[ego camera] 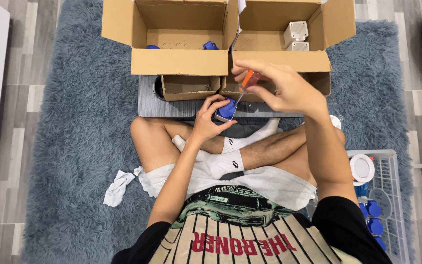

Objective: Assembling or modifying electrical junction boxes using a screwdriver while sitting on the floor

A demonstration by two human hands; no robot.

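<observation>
- Blue-and-white plastic fitting (226, 109), centre frame, above crossed legs: pinched in left hand (210, 119).
- Orange-handled screwdriver (246, 81) pinched by right hand (282, 88), tip down.
- Best kept upright, fitting gripped steady.

The person wears a black short-sleeved shirt (250, 239) with a cream striped front panel — it has big red letters and a green-and-black car picture on it. Light grey shorts (269, 183) cover the lap. White ankle socks (230, 154) with a small dark mark are on both feet — arms and legs are bare.
</observation>
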